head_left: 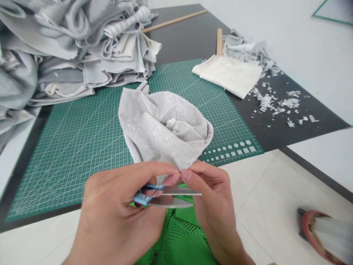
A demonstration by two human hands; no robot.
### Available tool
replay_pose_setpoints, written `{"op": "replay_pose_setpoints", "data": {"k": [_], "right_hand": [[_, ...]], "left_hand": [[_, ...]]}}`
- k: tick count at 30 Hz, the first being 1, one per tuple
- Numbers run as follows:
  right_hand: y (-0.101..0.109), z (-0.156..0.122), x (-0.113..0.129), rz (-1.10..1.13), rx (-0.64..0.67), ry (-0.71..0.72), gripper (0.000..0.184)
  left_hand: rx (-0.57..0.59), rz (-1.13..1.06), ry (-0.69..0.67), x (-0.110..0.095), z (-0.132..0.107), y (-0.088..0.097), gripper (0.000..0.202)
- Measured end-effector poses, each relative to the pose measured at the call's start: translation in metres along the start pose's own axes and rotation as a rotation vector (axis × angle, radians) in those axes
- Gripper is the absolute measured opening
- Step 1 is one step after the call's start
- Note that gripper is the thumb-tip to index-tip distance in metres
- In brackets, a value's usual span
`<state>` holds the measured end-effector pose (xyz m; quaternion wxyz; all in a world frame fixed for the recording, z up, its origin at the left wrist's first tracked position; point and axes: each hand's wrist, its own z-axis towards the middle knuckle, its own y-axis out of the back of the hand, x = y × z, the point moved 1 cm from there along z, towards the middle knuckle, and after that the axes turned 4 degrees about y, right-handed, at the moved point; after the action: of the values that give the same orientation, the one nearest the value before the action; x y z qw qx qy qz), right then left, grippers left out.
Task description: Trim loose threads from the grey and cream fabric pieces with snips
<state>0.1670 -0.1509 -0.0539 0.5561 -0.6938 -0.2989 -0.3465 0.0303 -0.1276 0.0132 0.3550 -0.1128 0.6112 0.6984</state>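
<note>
Two bare hands pinch one grey cloth at its near edge, thumbs pressed against fingers with no gap; the left hand and right hand almost meet there. Blue-handled snips also sit within the left hand's curl, blades parted, tips pointing right, long axis crosswise. Rumpled, the cloth spreads away over the green mat, narrowing towards the fingertips.

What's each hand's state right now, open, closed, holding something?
Left hand: closed, holding blue-handled snips and pinching the grey cloth's edge.
Right hand: closed, pinching the same edge between thumb and finger.
</note>
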Motion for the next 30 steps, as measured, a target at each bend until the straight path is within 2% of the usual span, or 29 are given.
{"op": "replay_pose_setpoints", "data": {"k": [3, 5, 9, 12, 15, 18, 22, 27, 30], "right_hand": [[0.000, 0.000, -0.001, 0.021, -0.001, -0.020, 0.007], [0.000, 0.000, -0.002, 0.047, 0.001, -0.023, 0.006], [0.001, -0.001, -0.004, 0.108, 0.014, -0.039, 0.005], [0.001, -0.001, -0.004, 0.133, 0.027, -0.079, 0.005], [0.000, 0.000, -0.003, 0.130, 0.020, -0.114, 0.006], [0.000, 0.003, -0.003, 0.141, -0.004, -0.141, 0.006], [0.004, 0.007, -0.005, 0.209, -0.032, -0.186, 0.005], [0.011, 0.013, -0.009, 0.294, -0.031, -0.215, 0.003], [0.016, 0.017, -0.009, 0.336, -0.055, -0.205, 0.003]], "left_hand": [[0.060, -0.061, 0.016, 0.001, 0.001, -0.001, 0.035], [0.119, -0.141, 0.065, 0.003, 0.003, -0.002, 0.027], [0.251, -0.448, 0.232, 0.015, 0.006, -0.006, 0.004], [0.294, -0.653, 0.327, 0.025, 0.007, -0.007, 0.007], [0.272, -0.753, 0.365, 0.030, 0.009, -0.007, 0.009], [0.209, -0.763, 0.378, 0.031, 0.011, -0.004, 0.010], [0.114, -0.743, 0.298, 0.025, 0.023, -0.002, 0.005], [-0.049, -0.688, 0.169, -0.007, 0.065, -0.013, 0.008], [-0.065, -0.574, 0.055, -0.037, 0.100, -0.032, 0.012]]}}
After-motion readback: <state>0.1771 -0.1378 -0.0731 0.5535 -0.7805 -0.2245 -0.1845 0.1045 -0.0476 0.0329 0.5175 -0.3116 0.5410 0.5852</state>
